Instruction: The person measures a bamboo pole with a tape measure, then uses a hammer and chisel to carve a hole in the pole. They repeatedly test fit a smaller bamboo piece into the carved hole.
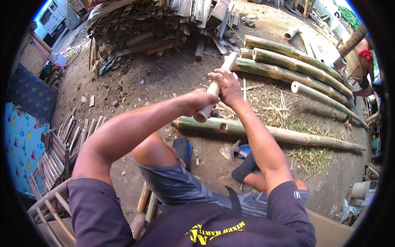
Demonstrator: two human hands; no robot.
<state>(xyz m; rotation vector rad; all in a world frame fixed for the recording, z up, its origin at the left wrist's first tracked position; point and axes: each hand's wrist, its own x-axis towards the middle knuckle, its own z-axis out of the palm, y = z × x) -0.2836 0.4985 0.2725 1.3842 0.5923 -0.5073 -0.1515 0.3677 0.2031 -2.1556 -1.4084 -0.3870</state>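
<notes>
Both of my hands grip a short, pale bamboo pole (214, 88) held slantwise in front of me. Its hollow, cut end (200, 116) points toward me and the far end tilts up and away. My left hand (202, 101) is wrapped round it close to the near end. Higher up, my right hand (227, 85) closes over the pole with its fingers bent across it. Below them a long green bamboo pole (279, 135) lies on the ground, with a round hole (223, 127) cut in its side near the left end.
Several green bamboo poles (296, 68) lie at the upper right. A big stack of split wood (140, 35) stands at the back. Shavings (308, 158) litter the soil. A hammer (236, 149) rests near my right foot. Bamboo slats (51, 164) lie at left; another person (364, 66) is at far right.
</notes>
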